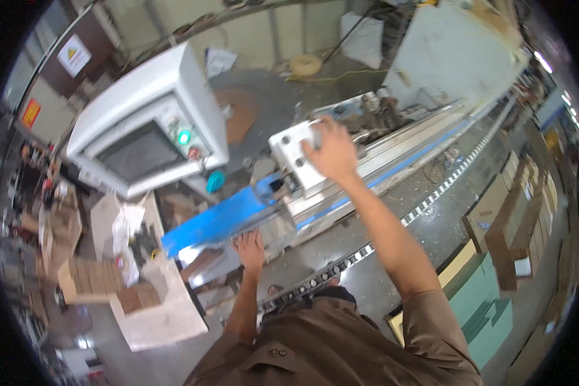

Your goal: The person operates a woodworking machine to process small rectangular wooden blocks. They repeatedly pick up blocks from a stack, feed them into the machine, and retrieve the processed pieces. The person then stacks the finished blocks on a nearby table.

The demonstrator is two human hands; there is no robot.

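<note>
Resting right hand [334, 151] on block [292, 152]

White sign [78, 63] with yellow warning triangle [72, 52] on brown panel [103, 46], orange-red sign [30, 113] lower left, wording illegible

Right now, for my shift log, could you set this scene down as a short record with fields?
Right hand: on top of a white block
Left hand: beside the blue cover; exact contact unclear
Control box: white, dark screen, green light lit
Far left: stacked brown pieces by a pale board
Lower right: green sheets
</note>
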